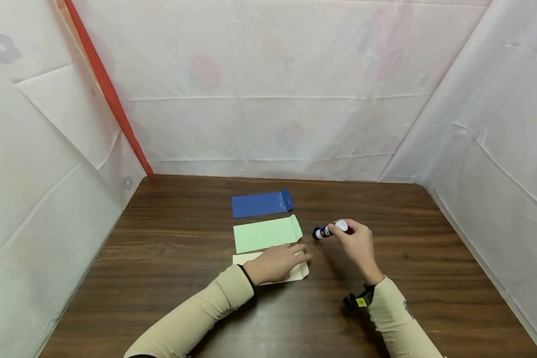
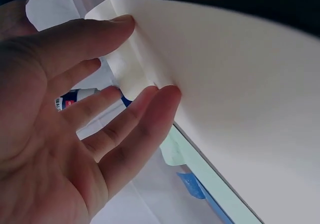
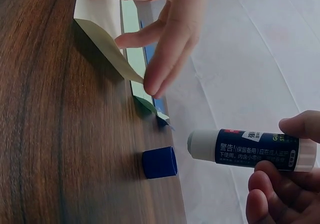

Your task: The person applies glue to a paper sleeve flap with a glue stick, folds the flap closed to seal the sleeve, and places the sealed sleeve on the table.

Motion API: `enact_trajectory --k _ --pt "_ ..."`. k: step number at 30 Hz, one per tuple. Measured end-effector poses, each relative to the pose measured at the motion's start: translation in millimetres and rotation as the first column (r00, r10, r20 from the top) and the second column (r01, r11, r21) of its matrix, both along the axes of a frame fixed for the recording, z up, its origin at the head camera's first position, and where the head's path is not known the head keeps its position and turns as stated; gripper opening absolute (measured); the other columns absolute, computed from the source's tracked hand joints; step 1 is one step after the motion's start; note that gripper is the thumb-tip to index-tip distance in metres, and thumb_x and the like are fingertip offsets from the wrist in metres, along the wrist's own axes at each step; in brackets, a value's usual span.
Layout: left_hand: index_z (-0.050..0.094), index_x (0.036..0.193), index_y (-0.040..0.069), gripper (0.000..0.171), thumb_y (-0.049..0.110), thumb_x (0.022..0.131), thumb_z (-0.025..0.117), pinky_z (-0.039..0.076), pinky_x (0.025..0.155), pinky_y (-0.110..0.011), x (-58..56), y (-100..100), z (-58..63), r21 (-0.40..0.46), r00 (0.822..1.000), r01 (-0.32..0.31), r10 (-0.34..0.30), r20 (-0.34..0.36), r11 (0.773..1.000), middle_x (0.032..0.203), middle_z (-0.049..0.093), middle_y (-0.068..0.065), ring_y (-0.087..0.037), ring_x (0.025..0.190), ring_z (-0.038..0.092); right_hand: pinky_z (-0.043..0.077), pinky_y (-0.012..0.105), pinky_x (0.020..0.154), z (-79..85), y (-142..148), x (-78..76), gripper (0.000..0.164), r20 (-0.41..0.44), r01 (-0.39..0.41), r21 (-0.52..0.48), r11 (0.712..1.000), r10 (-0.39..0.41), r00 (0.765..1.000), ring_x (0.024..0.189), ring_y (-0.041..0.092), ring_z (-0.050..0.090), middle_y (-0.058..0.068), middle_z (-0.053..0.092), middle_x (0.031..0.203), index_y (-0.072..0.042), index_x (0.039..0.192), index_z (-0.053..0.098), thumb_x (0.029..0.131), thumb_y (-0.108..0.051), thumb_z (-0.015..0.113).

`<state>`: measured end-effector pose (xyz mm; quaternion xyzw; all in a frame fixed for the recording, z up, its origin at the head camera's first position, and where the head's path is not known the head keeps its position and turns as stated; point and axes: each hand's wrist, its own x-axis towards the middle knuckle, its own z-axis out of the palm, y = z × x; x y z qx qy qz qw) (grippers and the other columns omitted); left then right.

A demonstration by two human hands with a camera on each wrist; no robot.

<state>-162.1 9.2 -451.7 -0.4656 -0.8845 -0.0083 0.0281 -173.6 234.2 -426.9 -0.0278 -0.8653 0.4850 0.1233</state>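
On a cream envelope [image 1: 245, 258], nearest of three, my left hand [image 1: 275, 263] rests with relaxed, spread fingers. In the left wrist view its thumb [image 2: 122, 26] and fingertips touch the paper near the fold of the raised flap [image 3: 105, 41]. My right hand [image 1: 360, 248] grips an uncapped glue stick [image 3: 255, 149] by its white base, thumb on one side and fingers on the other. The white tip points left, towards the envelopes. A dark blue cap [image 3: 160, 163] stands on the table just beyond the tip, apart from it.
Behind the cream envelope lie a light green envelope [image 1: 264, 235] and a blue envelope [image 1: 257, 205], their flaps to the right. All are on a dark wooden table [image 1: 170, 238]. Pale patterned sheets [image 1: 268, 114] hang around it, with a red strip [image 1: 112, 94] at the left.
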Motion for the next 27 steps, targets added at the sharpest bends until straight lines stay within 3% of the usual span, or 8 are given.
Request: enact_trajectory --k 6,12,20,27 --pt "0.060 0.133 0.030 0.054 0.004 0.086 0.068 0.056 0.079 -0.029 1.4 -1.4 2.4 -0.025 1.000 0.014 -0.014 -0.003 1.000 0.136 0.055 -0.005 -0.022 0.110 0.063 0.048 0.021 0.054 -0.3 1.3 0.5 0.021 0.006 0.001 -0.013 1.000 -0.001 1.000 0.061 0.011 0.062 0.014 0.070 0.076 -0.005 0.093 0.074 0.087 -0.025 0.074" --pt "0.065 0.124 0.027 0.046 0.003 0.084 0.068 0.055 0.087 -0.029 0.9 -3.2 0.4 0.028 1.000 0.005 -0.006 0.029 1.000 0.136 0.056 -0.009 -0.020 0.116 0.062 0.048 0.021 0.053 -1.4 0.7 2.4 0.021 0.004 -0.003 -0.010 1.000 0.003 1.000 0.064 0.020 0.065 0.009 0.069 0.075 -0.005 0.092 0.074 0.087 -0.025 0.074" --pt "0.070 0.115 0.022 0.029 0.012 0.088 0.070 0.055 0.082 -0.027 1.5 -5.0 0.5 0.088 0.995 -0.020 0.011 0.100 0.996 0.121 0.061 -0.003 -0.014 0.101 0.064 0.046 0.022 0.052 -2.0 -3.4 3.4 0.022 0.005 -0.020 -0.021 1.000 0.020 1.000 0.065 0.026 0.064 0.009 0.068 0.072 -0.005 0.091 0.074 0.086 -0.026 0.075" --pt "0.071 0.114 0.019 0.025 0.015 0.090 0.067 0.056 0.078 -0.028 2.2 -6.9 3.2 0.111 0.990 -0.064 0.049 0.131 0.992 0.119 0.063 0.000 -0.014 0.100 0.065 0.046 0.021 0.051 -1.0 -5.0 3.0 0.019 -0.010 -0.010 -0.020 1.000 0.010 1.000 0.061 0.018 0.063 0.003 0.066 0.068 -0.004 0.088 0.074 0.085 -0.023 0.076"
